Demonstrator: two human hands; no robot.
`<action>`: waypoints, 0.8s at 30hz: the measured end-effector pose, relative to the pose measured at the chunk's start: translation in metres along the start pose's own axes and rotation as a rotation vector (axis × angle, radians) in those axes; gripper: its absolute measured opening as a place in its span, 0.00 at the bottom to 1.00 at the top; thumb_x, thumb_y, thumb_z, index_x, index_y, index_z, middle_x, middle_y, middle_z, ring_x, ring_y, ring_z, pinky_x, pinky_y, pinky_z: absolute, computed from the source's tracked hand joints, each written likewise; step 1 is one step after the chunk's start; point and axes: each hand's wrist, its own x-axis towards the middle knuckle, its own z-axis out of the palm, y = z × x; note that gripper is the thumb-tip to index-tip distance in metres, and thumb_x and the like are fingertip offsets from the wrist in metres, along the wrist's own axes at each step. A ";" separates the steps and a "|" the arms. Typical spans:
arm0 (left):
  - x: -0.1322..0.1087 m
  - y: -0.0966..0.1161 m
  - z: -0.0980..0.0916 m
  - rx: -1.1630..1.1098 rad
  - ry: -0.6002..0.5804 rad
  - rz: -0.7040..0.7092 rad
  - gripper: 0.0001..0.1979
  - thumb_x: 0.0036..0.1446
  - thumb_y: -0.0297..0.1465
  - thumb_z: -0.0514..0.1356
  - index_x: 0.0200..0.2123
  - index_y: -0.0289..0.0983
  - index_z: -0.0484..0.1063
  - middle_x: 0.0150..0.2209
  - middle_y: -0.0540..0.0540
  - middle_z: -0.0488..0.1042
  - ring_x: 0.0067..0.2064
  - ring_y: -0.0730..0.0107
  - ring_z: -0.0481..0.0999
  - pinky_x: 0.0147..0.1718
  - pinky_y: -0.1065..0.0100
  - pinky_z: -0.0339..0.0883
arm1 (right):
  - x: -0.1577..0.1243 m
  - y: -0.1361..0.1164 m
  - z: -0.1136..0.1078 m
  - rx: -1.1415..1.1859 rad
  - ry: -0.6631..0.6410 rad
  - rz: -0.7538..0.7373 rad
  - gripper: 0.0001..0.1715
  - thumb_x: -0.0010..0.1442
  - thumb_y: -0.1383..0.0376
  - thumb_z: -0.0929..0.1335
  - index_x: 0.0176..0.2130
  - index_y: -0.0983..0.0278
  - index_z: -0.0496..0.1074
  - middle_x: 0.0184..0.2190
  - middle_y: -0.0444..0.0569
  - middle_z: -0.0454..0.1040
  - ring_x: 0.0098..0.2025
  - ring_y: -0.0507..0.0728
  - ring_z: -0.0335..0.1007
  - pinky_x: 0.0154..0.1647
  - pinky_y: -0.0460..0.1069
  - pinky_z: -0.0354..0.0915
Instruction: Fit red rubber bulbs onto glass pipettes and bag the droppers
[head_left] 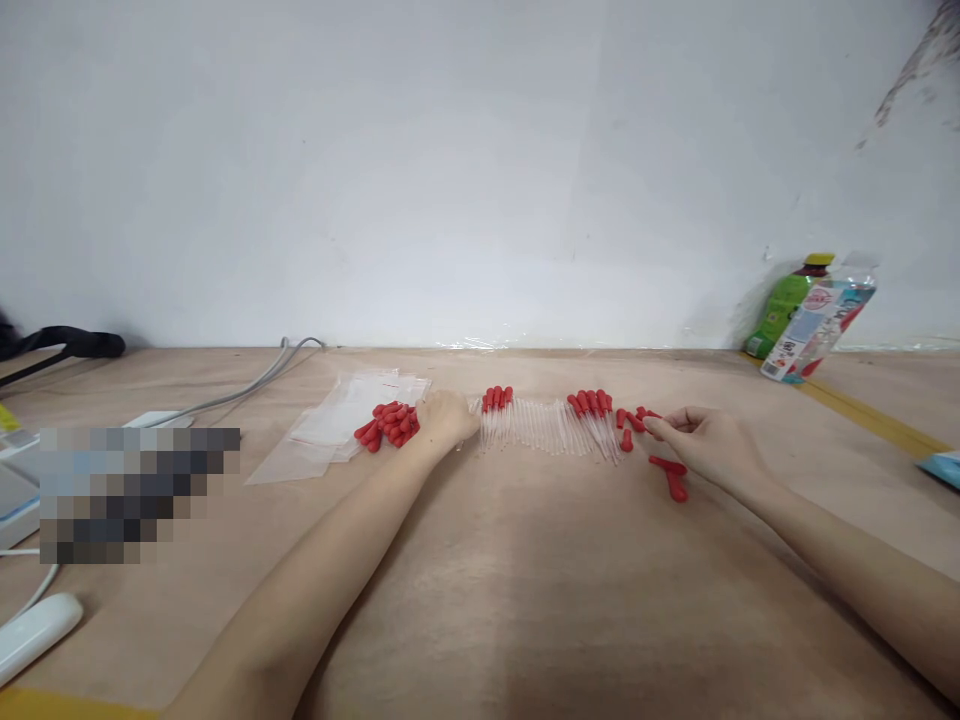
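Across the worktop ran tubes, some topped with bulbs. Beside them, the left hand hid its grip; the right hand, half-curled at loose bulbs, hold unclear, was apparently picking; next called for a light pinch.

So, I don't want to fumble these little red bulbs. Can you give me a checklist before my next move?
1. Clear tubes all capped: not ok, the middle ones are bare.
2. Loose red bulbs near the right hand: ok.
3. Right hand gripping a bulb: cannot tell.
4. Left hand gripping anything: cannot tell, its fingertips are hidden.
5. Bottles away from the tubes: ok, by the wall.
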 end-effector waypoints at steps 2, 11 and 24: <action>0.003 -0.004 -0.002 -0.023 -0.023 -0.010 0.11 0.43 0.34 0.58 0.28 0.33 0.74 0.32 0.35 0.74 0.40 0.50 0.72 0.37 0.61 0.63 | -0.001 -0.001 0.000 0.023 0.003 0.005 0.21 0.44 0.48 0.66 0.23 0.64 0.71 0.17 0.47 0.72 0.19 0.54 0.66 0.17 0.46 0.56; -0.009 -0.009 -0.035 -0.149 0.053 0.138 0.11 0.54 0.33 0.50 0.28 0.34 0.68 0.29 0.41 0.72 0.33 0.61 0.72 0.29 0.67 0.61 | -0.014 -0.014 0.015 0.236 0.143 -0.281 0.19 0.49 0.57 0.66 0.39 0.67 0.68 0.25 0.48 0.69 0.24 0.52 0.65 0.22 0.46 0.62; -0.083 -0.026 0.019 -0.579 0.199 0.774 0.07 0.60 0.26 0.46 0.38 0.36 0.62 0.35 0.46 0.67 0.37 0.70 0.67 0.36 0.69 0.62 | -0.065 -0.098 0.046 0.239 -0.170 -0.781 0.10 0.56 0.67 0.62 0.38 0.61 0.71 0.32 0.46 0.72 0.34 0.52 0.68 0.35 0.47 0.65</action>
